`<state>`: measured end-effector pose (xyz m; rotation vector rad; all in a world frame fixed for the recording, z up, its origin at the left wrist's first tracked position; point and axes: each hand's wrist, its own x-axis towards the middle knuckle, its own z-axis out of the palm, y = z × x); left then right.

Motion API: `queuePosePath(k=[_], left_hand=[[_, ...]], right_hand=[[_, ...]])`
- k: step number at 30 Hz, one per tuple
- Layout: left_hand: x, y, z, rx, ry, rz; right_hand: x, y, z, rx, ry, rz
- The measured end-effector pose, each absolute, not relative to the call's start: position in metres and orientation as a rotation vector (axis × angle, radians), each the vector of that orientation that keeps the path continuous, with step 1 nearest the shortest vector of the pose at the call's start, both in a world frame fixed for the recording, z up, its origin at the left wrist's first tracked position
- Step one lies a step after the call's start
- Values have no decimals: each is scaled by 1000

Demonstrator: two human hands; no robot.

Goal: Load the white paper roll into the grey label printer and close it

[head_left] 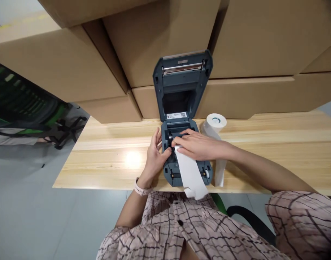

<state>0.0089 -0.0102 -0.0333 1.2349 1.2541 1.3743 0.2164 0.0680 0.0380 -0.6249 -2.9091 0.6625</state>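
Paper (pixel 191 169) runs from our open printer (pixel 178 124) over its front edge; we seem to be seating it, which calls for keeping it straight. Our left hand (pixel 156 153) spreads loosely along the printer's side; our right hand (pixel 194 144) covers the bay's contents, grip unclear. A roll (pixel 221 124) stands beside, on the table (pixel 105 151).

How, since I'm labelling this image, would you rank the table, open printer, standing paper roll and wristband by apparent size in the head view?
Largest to smallest:
1. Table
2. Open printer, lid included
3. Standing paper roll, partly hidden
4. Wristband
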Motion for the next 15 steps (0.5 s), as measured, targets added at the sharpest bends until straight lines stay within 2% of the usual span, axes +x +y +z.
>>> queuePosePath(k=[4, 8, 12, 15], left_hand=[[7, -13, -33, 1230, 1214, 1395], [4, -14, -32, 1277, 1204, 1386], [2, -13, -35, 1254, 1246, 1388], [3, -13, -38, 1240, 1271, 1404]], right_hand=[[222, 79, 56, -517, -2830, 924], [283, 69, 82, -383, -2484, 1315], [374, 43, 77, -439, -2108, 1286], [408, 33, 44, -836, -1989, 1114]])
